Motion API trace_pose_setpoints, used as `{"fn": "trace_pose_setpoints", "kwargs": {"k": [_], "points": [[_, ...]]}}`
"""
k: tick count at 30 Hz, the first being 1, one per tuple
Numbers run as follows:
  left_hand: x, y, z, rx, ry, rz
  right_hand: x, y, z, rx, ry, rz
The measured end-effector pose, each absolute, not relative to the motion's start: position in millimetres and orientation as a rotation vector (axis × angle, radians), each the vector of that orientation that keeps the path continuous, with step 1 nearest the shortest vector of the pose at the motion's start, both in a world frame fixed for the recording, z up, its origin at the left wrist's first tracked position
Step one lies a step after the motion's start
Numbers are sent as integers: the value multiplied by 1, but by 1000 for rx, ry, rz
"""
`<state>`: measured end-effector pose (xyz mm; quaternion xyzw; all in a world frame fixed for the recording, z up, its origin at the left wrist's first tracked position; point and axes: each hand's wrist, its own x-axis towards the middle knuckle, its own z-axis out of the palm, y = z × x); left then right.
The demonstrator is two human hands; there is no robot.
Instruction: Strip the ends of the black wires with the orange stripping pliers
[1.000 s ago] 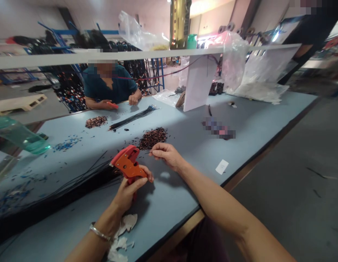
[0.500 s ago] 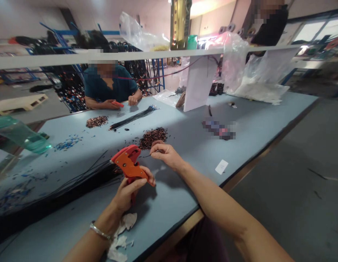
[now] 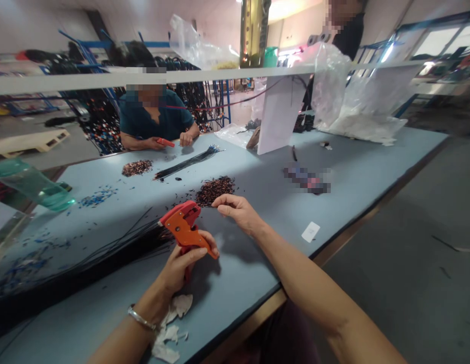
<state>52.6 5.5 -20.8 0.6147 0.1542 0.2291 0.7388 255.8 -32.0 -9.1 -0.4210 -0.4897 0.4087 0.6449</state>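
My left hand [image 3: 183, 263] grips the handles of an orange crimping tool [image 3: 181, 226], held upright over the blue table [image 3: 235, 283]. My right hand [image 3: 237, 210] is pinched shut just right of the tool's jaws, beside a pile of small dark terminals [image 3: 215, 188]; what the fingertips hold is too small to make out. A thick bundle of black wires [image 3: 79, 265] lies to the left, its ends reaching toward the tool.
A seated co-worker [image 3: 155, 119] across the table holds another orange tool, with a second terminal pile [image 3: 137, 167] and wire bundle [image 3: 187, 162] nearby. Blue scraps [image 3: 96, 197], a green bottle [image 3: 33, 187], a white card [image 3: 310, 231], crumpled paper [image 3: 170, 328], plastic bags [image 3: 356, 106]. Table edge runs right.
My right hand has lifted slightly up and away from the tool toward the terminal pile. The person at the back right has moved left behind the shelf.
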Motion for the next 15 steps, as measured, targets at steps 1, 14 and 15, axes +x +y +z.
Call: {"fn": "trace_pose_setpoints", "kwargs": {"k": [1, 14, 15], "points": [[53, 6, -21, 1352, 337, 499, 256, -32, -9, -956, -1133, 919], [53, 4, -25, 1262, 314, 456, 255, -32, -9, -842, -1133, 918], [53, 5, -25, 1265, 311, 456, 255, -33, -9, -848, -1124, 926]]}}
